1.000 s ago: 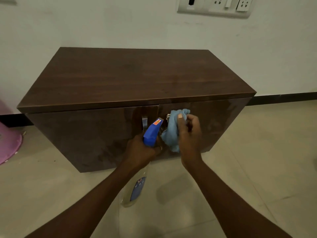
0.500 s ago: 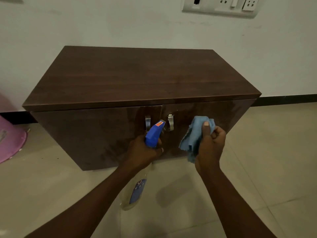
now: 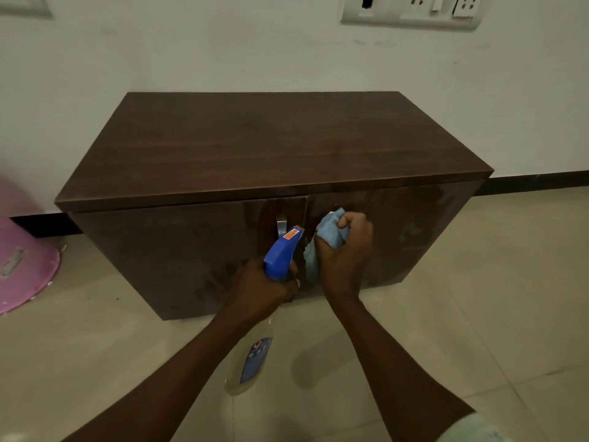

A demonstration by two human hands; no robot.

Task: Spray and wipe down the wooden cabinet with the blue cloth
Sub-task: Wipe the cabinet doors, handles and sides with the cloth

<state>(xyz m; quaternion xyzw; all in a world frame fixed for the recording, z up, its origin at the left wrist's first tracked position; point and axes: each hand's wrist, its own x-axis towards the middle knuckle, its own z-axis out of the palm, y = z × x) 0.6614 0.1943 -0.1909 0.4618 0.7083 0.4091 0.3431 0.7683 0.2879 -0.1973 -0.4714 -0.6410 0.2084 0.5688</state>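
Note:
A low dark wooden cabinet [image 3: 271, 148] stands against the white wall, with two glossy front doors and a metal handle [image 3: 281, 225] on the left door. My left hand [image 3: 259, 287] grips a clear spray bottle [image 3: 282, 256] with a blue trigger head, nozzle towards the doors. My right hand [image 3: 345, 253] holds a bunched blue cloth [image 3: 328, 232] pressed against the right door beside the centre gap. The cloth and hand hide the right door's handle. Streaks show on the right door.
A pink plastic tub [image 3: 22, 260] lies tipped on the tiled floor [image 3: 478, 314] at the left. A switch and socket panel [image 3: 414, 9] is on the wall above the cabinet. A black skirting strip runs along the wall's base.
My right hand moved the cloth out to the right half a second ago, then back left onto the door beside the centre gap. The left hand and bottle stayed put.

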